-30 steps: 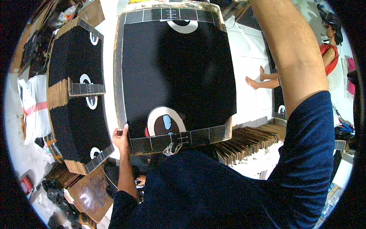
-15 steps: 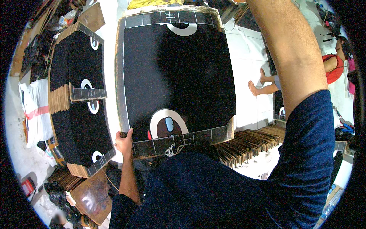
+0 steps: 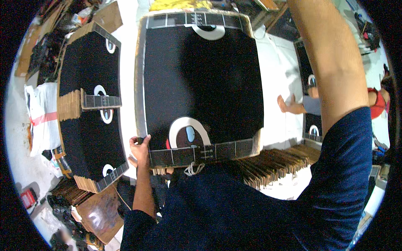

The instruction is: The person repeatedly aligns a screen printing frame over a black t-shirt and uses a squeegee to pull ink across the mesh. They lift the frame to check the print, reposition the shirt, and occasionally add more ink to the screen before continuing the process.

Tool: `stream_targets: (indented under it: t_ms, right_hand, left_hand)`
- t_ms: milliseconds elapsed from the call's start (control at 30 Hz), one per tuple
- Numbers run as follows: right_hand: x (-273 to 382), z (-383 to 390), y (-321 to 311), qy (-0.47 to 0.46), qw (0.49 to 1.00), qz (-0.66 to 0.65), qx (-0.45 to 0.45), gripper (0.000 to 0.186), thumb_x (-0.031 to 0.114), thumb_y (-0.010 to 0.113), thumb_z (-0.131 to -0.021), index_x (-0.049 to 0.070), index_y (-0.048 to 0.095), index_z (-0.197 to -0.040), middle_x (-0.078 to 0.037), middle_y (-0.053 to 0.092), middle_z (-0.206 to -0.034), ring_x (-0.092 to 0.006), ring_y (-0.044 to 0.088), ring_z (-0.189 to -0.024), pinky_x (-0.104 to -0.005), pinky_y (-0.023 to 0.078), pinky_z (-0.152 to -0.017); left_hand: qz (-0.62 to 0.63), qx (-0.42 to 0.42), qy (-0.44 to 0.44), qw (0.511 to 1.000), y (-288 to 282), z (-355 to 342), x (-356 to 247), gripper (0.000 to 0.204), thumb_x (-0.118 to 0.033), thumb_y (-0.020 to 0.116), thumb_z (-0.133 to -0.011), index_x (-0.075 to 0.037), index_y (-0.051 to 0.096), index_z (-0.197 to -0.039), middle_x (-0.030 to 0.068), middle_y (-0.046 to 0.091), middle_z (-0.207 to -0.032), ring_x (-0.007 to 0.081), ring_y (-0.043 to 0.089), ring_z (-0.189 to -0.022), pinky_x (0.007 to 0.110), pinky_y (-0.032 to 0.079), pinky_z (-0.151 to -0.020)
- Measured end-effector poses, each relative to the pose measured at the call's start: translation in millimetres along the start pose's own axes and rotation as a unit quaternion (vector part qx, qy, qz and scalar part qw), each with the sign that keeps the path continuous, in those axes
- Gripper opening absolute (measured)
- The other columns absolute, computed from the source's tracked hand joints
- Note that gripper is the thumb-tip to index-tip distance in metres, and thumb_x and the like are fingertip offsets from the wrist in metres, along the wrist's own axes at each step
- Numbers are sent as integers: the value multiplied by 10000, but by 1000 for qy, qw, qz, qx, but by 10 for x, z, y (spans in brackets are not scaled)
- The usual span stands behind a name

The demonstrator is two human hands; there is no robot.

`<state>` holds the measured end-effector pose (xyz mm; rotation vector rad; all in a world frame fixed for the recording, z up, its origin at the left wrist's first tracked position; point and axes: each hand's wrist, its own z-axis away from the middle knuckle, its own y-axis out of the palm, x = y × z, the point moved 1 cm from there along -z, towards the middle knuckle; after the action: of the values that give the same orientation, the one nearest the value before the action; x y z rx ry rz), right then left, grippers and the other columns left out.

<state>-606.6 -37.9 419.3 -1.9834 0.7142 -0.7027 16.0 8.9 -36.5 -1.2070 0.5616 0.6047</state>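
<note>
In front of me lies a large rectangular board (image 3: pixel 140 83) with a worn, light edge. A black sheet (image 3: pixel 205 88) printed with two cartoon eyes covers most of it, and dark bands with white lines run along its near and far ends. My left hand (image 3: pixel 140 150) is at the board's near left corner, thumb and fingers closed on the edge. My right arm (image 3: pixel 335 58) reaches up along the right side and leaves the picture at the top, so the right hand is out of sight.
To the left stands a stack of similar black printed boards (image 3: pixel 90 67). A row of upright boards (image 3: pixel 280 165) is at the near right. Another person's foot (image 3: pixel 287 104) rests on the white floor at right. A yellow cloth (image 3: pixel 180 4) lies beyond the board.
The view has shifted, so the board and stack appear slightly farther right. My left hand stays at the corner with its fingers slightly rearranged. The other person's legs have changed position.
</note>
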Motion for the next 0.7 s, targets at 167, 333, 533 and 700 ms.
stream_targets:
  t_ms: [167, 333, 533, 700]
  right_hand:
    - [33, 223, -48, 47, 999, 4, 6, 693, 625, 509, -907, 28, 753, -1160, -260, 708, -1220, -411, 667, -1188, -491, 523, -1017]
    - [3, 759, 10, 69, 995, -71, 28, 586, 585, 536, -911, 70, 798, -1009, -237, 754, -1066, -379, 727, -1053, -483, 559, -949]
    - [-305, 1798, 766, -26, 992, -99, -71, 365, 440, 597, -918, 131, 781, -856, -139, 760, -862, -370, 733, -822, -512, 576, -744]
    - [-585, 3134, 1657, -54, 984, -169, -31, 207, 294, 675, -873, 127, 738, -977, -101, 699, -916, -326, 648, -910, -478, 482, -816]
  left_hand:
    - [-43, -35, 16, 998, 116, -47, 121, 725, -396, 954, -696, 65, 602, -1131, 220, 587, -1136, 328, 655, -948, 434, 551, -871]
    - [-13, -46, 115, 992, 264, -206, -774, 846, -437, 860, -812, 82, 524, -1390, 300, 583, -1349, 441, 557, -1280, 480, 434, -1107]
    - [558, 285, 147, 765, 544, -219, -3126, 595, -394, 561, -1078, 0, 428, -1503, 202, 511, -1498, 296, 593, -1277, 423, 479, -1066]
    - [600, 226, -173, 748, 980, -37, -3410, 710, -679, 492, -982, -95, 517, -1386, 129, 570, -1239, 284, 552, -1074, 533, 447, -988]
